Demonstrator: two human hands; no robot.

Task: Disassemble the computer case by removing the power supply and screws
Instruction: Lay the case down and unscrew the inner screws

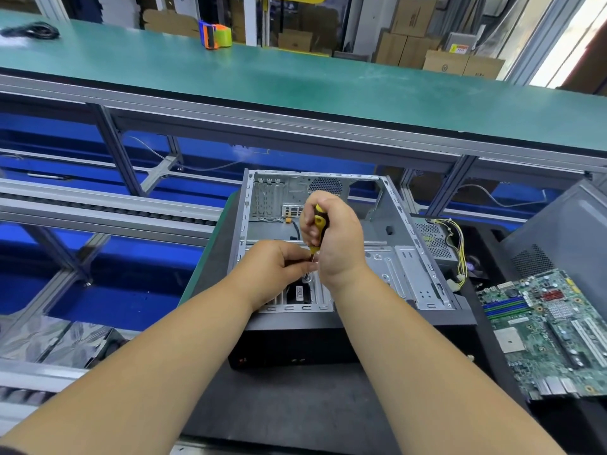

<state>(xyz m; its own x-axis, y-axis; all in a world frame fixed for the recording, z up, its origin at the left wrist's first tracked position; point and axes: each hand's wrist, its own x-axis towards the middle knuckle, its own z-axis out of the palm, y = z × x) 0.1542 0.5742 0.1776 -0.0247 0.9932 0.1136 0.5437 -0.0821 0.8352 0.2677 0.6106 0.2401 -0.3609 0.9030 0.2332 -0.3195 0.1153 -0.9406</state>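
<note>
Hands are busy: right hand (331,238) grips the screwdriver (319,224), left hand (279,267) pinches its shaft over a screw (307,276) in the centre case (394,257); power supply (433,241) already out at 2 o'clock, so probably just screws left.

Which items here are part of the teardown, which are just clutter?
In the job:
- case, open on the mat
- screwdriver, gripped by the right hand
- left hand, pinching at the shaft
- power supply, already outside the case, at its right

Lying about:
- motherboard
- tape dispenser
- black cable
- grey panel
</note>
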